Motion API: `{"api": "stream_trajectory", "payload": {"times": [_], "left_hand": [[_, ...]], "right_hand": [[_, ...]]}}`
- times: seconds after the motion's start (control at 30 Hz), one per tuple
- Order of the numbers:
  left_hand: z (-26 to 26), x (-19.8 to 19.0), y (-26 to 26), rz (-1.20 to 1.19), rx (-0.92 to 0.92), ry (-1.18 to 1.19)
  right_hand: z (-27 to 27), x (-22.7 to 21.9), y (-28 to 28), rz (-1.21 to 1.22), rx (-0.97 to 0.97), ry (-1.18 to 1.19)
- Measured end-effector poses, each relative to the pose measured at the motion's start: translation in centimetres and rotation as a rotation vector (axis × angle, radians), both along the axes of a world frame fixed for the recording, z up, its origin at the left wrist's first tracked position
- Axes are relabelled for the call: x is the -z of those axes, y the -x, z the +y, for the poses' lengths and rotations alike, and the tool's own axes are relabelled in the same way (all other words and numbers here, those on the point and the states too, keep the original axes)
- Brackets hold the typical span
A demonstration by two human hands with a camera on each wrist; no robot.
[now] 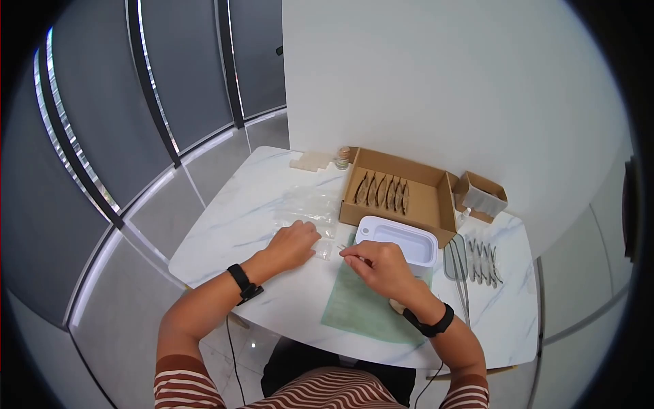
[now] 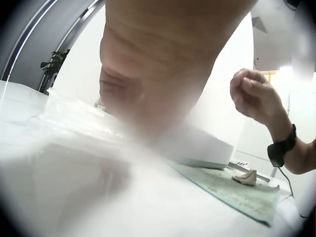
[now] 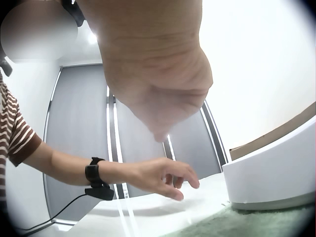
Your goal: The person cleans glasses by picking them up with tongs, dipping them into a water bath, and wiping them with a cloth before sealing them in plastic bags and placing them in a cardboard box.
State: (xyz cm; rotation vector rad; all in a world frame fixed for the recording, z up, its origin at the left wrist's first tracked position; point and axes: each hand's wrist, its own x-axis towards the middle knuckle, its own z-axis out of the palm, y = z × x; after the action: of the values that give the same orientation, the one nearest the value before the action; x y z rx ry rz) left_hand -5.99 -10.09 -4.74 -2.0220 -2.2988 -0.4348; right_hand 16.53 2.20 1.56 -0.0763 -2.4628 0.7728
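Note:
My left hand (image 1: 294,244) hovers palm down over the near end of the clear plastic bags (image 1: 306,221). Its fingers are loosely bent with the thumb apart, and nothing is between them in the right wrist view. To its right, my right hand (image 1: 383,264) is raised over the green cloth (image 1: 371,300) and the front left of the white basin (image 1: 429,249). Its fingers curl in toward the thumb; no object shows in them in the left wrist view. Small thin pale pieces (image 1: 341,247) appear just beyond these fingertips in the head view.
Behind the basin stands a cardboard tray (image 1: 426,198) with several dark, slim items in a row. A small open carton (image 1: 490,198), a glass jar (image 1: 342,158) and beige pieces (image 1: 313,161) line the back. Several wrapped grey items (image 1: 484,264) and a metal rack (image 1: 454,259) lie right.

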Motion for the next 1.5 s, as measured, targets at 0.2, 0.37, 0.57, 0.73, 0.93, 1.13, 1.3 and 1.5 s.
{"api": "stream_trajectory", "payload": {"times": [0.2, 0.37, 0.57, 0.73, 0.93, 1.13, 1.3, 1.5], "left_hand": [[0.6, 2.4, 0.7, 0.074, 0.11, 0.003], [0.5, 2.5, 0.0, 0.041, 0.072, -0.089], [0.4, -1.8, -4.4, -0.116, 0.086, -0.468], [2.3, -4.8, -7.7, -0.04, 0.176, -0.574], [4.7, -6.1, -10.4, 0.054, 0.274, -0.694], [5.6, -6.1, -11.2, 0.13, 0.299, -0.691], [5.6, -6.2, -11.2, 0.175, 0.365, -0.679], [4.6, -5.7, -10.2, 0.136, 0.316, -0.618]], "right_hand": [[0.5, 0.2, 0.0, -0.055, 0.067, 0.221], [1.5, 0.7, -0.9, -0.056, 0.096, 0.314], [2.5, 0.7, -1.9, 0.039, 0.149, 0.299], [2.7, 0.2, -2.9, 0.12, 0.198, 0.265], [3.8, 0.1, -4.1, 0.094, 0.379, 0.216], [5.0, -0.2, -5.1, 0.048, 0.393, 0.412], [5.9, 1.2, -4.5, 0.033, 0.31, 0.519], [5.9, 2.1, -3.8, 0.12, 0.167, 0.585]]}}
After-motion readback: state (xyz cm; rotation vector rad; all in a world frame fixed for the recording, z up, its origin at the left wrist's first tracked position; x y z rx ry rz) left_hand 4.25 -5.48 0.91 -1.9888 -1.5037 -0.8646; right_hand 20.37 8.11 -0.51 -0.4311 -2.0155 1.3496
